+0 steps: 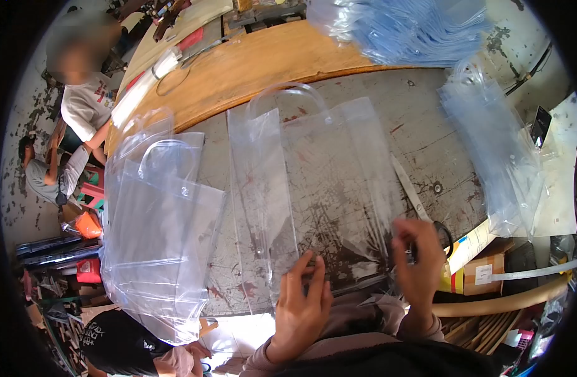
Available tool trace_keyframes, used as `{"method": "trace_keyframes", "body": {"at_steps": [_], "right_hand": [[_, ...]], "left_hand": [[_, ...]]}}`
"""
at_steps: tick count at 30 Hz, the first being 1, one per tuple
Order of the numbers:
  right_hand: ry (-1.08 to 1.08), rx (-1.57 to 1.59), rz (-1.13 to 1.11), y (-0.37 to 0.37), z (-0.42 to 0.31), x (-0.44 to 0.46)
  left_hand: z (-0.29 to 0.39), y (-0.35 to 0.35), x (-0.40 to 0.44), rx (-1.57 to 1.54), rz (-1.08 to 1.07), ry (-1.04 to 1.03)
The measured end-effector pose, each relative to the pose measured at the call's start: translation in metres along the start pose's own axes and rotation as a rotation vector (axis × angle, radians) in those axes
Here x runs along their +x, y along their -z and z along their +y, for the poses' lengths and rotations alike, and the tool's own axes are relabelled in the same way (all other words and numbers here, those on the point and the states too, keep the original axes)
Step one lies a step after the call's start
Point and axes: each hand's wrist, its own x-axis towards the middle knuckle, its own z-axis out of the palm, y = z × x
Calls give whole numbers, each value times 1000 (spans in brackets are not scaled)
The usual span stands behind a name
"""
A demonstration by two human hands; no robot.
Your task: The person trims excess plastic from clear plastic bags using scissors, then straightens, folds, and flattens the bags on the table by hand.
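Observation:
A clear plastic bag with a loop handle lies flat before me on the worn grey tabletop. My left hand rests at its lower edge, fingers stretched and slightly apart. Over the bag's lower right side is my right hand, its fingers bent with a gap between them; whether it touches the plastic I cannot tell. Scissors lie beside the bag, their black handle partly hidden behind my right hand. To the left are several overlapping clear bags with handles.
Bluish plastic bags are piled at the back right, and more clear bags lie along the right. A raised wooden board borders the table. Cardboard box stands low right. Other people are at the left and lower left.

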Motion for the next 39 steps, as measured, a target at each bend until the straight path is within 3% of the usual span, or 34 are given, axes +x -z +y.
{"method": "trace_keyframes", "body": {"at_steps": [4,28,34,37,39], "right_hand": [[198,-115,-30,-9,-16,-9],[207,-100,-91,-16,-6,-8],[-15,-80,-15,-3,0,-7],[57,-174,-7,-1,11,-5],[61,-202,-2,-4,12,-8]], "left_hand": [[-7,-2,-1,-50,20,27],[-8,-2,-1,-74,31,57],[-11,0,-4,-78,17,9],[-10,11,-8,-2,68,-57],[-13,20,-14,137,201,14]]}}
